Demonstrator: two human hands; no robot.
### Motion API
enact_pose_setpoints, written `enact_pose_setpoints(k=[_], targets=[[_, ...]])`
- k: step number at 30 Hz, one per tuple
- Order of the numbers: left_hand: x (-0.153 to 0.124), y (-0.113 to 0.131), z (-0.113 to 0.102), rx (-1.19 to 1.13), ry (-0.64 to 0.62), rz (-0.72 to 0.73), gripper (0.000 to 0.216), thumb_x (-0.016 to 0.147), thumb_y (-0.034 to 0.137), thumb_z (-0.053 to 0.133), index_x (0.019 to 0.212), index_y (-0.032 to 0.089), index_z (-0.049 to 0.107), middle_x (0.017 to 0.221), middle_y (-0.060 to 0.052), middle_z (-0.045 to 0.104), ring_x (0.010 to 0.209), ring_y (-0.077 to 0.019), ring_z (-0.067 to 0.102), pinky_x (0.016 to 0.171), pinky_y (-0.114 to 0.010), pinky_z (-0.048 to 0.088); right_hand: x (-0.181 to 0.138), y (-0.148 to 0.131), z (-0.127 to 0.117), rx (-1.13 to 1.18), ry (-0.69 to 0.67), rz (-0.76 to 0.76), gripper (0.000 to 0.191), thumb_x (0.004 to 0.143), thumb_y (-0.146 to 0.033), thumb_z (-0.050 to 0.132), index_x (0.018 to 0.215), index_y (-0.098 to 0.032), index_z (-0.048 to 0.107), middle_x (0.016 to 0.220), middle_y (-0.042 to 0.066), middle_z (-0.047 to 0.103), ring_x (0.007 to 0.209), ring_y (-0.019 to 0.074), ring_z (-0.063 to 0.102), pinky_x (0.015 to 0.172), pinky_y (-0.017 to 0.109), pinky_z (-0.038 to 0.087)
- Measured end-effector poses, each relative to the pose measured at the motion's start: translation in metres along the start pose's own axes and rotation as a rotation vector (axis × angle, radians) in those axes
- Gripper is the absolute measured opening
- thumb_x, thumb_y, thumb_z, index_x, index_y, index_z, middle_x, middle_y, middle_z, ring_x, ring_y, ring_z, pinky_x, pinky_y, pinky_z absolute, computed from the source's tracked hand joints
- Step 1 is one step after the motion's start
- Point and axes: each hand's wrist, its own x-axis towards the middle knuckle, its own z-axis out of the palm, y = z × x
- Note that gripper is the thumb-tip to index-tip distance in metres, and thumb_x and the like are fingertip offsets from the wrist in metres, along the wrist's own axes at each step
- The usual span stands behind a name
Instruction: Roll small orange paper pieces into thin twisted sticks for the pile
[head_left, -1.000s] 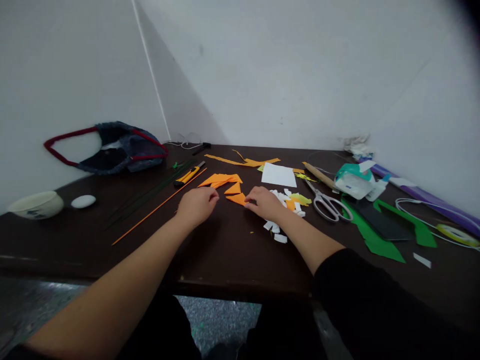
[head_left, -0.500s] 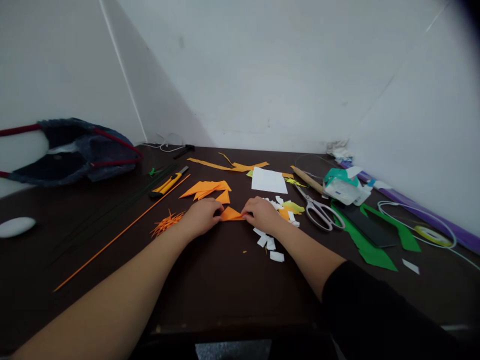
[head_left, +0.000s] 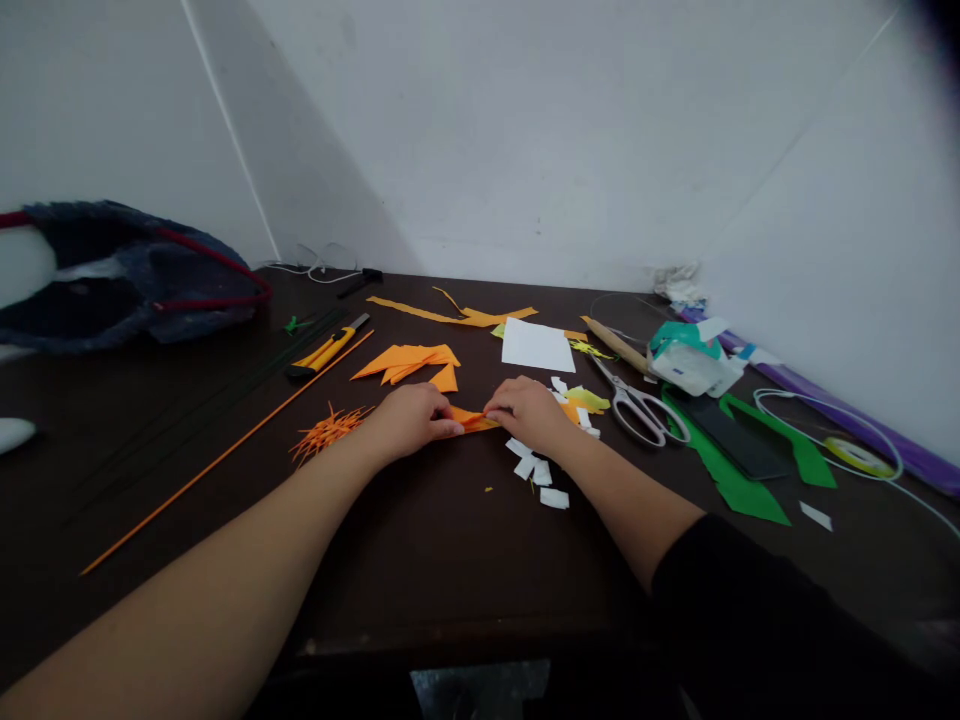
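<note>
Between my hands, low over the dark table, is a piece of orange paper (head_left: 474,420) with a fold in it. My left hand (head_left: 415,418) pinches its left end between thumb and fingers. At the right end, my right hand (head_left: 523,405) grips the paper with its fingertips. Just beyond my left hand lie folded orange paper pieces (head_left: 409,361). A heap of thin orange strips (head_left: 330,432) sits to the left of that hand. White paper scraps (head_left: 534,466) are scattered beside and under my right wrist.
A yellow utility knife (head_left: 327,350) and a long orange stick (head_left: 225,455) lie on the left. Scissors (head_left: 639,412), green paper (head_left: 739,490), a tape roll (head_left: 861,458) and a tissue pack (head_left: 690,360) are on the right. A white sheet (head_left: 537,345) lies at the back.
My left thumb has shifted onto the near side of the orange paper, whose raised triangular flap now looks flatter. The view has shifted slightly.
</note>
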Motion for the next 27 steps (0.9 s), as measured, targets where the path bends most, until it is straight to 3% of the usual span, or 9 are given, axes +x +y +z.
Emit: enact_pose_setpoints(k=[4, 9, 15, 27], targets=[[0.001, 0.004, 0.001, -0.005, 0.015, -0.057, 0.035, 0.074, 0.05, 0.051, 0.074, 0.019, 0.067, 0.078, -0.005, 0.061, 0.073, -0.0182, 0.053, 0.064, -0.027, 0.039, -0.001, -0.002, 0.0, -0.021, 0.014, 0.0, 0.014, 0.081, -0.025, 0.054, 0.084, -0.024, 0.068, 0.089, 0.002, 0.064, 0.08, 0.0177, 0.051, 0.073, 0.032, 0.037], [0.003, 0.003, 0.005, 0.013, 0.031, -0.056, 0.024, 0.075, 0.037, 0.052, 0.07, 0.019, 0.067, 0.077, -0.004, 0.061, 0.074, -0.0174, 0.053, 0.066, -0.027, 0.038, -0.001, -0.004, -0.002, -0.034, 0.002, 0.011, 0.013, 0.081, -0.025, 0.055, 0.082, -0.026, 0.068, 0.088, 0.001, 0.064, 0.082, 0.0178, 0.051, 0.075, 0.033, 0.036], [0.002, 0.001, 0.006, -0.04, 0.036, -0.065, 0.032, 0.07, 0.049, 0.056, 0.069, 0.019, 0.066, 0.077, -0.004, 0.061, 0.071, -0.0174, 0.053, 0.063, -0.026, 0.038, 0.0, -0.004, 0.0, -0.049, 0.039, 0.042, 0.014, 0.082, -0.028, 0.054, 0.081, -0.025, 0.068, 0.087, 0.001, 0.064, 0.083, 0.0176, 0.051, 0.075, 0.033, 0.034], [0.005, -0.009, 0.008, -0.12, 0.041, -0.053, 0.022, 0.076, 0.036, 0.053, 0.072, 0.019, 0.068, 0.081, -0.004, 0.065, 0.074, -0.0163, 0.056, 0.07, -0.026, 0.041, -0.001, -0.006, -0.003, -0.075, 0.014, 0.054, 0.014, 0.082, -0.028, 0.054, 0.082, -0.026, 0.068, 0.088, 0.0, 0.064, 0.083, 0.0178, 0.051, 0.075, 0.033, 0.031]])
